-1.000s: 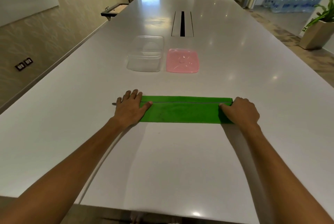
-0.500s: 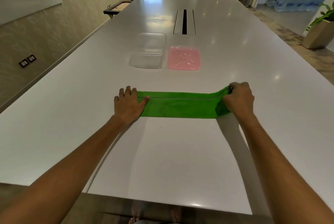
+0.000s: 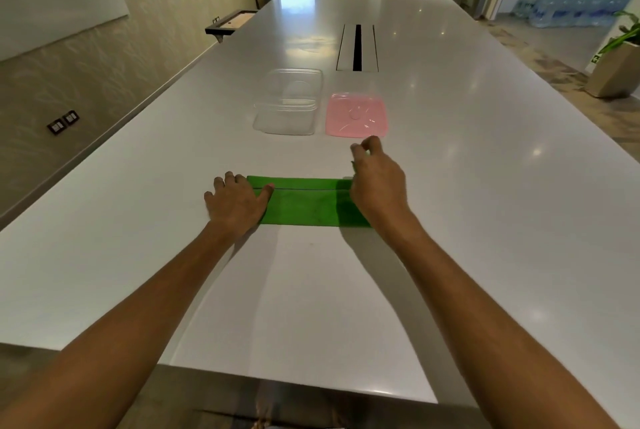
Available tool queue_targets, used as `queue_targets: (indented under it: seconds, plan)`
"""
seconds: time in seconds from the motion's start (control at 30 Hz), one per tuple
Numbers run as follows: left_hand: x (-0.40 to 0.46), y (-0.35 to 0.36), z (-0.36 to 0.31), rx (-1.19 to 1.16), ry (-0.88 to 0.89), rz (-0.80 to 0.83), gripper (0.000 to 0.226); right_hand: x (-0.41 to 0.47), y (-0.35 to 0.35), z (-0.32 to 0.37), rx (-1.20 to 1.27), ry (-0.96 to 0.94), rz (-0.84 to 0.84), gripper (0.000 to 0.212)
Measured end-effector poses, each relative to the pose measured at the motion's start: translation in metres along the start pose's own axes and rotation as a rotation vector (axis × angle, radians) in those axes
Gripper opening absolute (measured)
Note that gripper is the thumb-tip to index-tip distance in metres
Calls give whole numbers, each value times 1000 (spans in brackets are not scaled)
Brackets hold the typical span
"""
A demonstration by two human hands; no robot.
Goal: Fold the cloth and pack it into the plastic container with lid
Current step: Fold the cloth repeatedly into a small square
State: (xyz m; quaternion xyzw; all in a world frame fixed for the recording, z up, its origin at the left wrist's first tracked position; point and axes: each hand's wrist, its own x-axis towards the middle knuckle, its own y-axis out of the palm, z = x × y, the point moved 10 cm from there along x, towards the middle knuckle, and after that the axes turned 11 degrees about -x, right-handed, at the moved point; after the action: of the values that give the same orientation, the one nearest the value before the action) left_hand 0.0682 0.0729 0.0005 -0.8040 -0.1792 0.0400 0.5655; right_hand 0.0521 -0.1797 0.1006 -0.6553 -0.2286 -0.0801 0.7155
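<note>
Head view: the green fabric cloth (image 3: 304, 203) lies as a narrow folded strip on the white table (image 3: 485, 186) between the hands. The left hand (image 3: 235, 203) presses flat, fingers straight, on its left end; the right hand (image 3: 377, 186) pinches the right end, raised. Beyond the hands, the clear plastic container (image 3: 287, 103) stands unfilled beside its pink square lid (image 3: 356, 115). Likely left: crosswise folds, packing, closing.
</note>
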Motion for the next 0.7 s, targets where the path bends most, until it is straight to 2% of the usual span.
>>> queue_targets:
  seconds: [0.17, 0.33, 0.4, 0.5, 0.57, 0.63, 0.7]
  plan:
    - [0, -5, 6, -2, -2, -15, 73, -5, 21, 33, -5, -62, 50, 42]
    - [-1, -10, 3, -4, 18, -47, 68, -11, 44, 45, 4, -99, 105, 33]
    - [-1, -12, 1, 9, 27, -58, 67, -13, 51, 44, 12, -108, 105, 28]
    - [1, -13, -1, 8, 41, -62, 63, -12, 51, 36, 82, -75, 63, 43]
    - [3, -13, -2, 3, 47, -63, 61, -9, 43, 23, 166, -25, -3, 42]
    - [5, -15, -2, -2, 53, -65, 59, -4, 41, 11, 147, -15, -23, 39]
    - [6, -15, -3, -17, 54, -61, 57, 0, 52, 4, 74, -49, 36, 36]
